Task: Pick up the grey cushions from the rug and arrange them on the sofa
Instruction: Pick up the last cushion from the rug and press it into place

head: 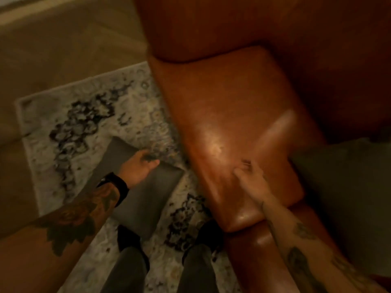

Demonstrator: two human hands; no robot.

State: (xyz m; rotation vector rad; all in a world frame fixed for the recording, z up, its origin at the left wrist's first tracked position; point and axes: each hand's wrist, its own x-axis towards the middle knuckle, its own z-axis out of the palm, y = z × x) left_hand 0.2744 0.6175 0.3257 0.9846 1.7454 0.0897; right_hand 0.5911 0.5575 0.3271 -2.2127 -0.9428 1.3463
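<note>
A grey cushion point(146, 195) lies flat on the patterned rug point(69, 115), just in front of my feet. My left hand point(138, 167) hovers over the cushion's far edge, fingers curled and apart, nothing in it as far as the blur shows. My right hand point(250, 177) rests with spread fingers on the brown leather sofa seat point(228, 115). A second grey cushion point(347, 193) sits on the sofa at the right, beside my right forearm.
The sofa's armrest and back point(211, 28) rise at the top. Tan wooden floor point(53, 49) surrounds the rug on the left. My two feet in dark shoes point(129, 237) stand on the rug near the sofa's front edge.
</note>
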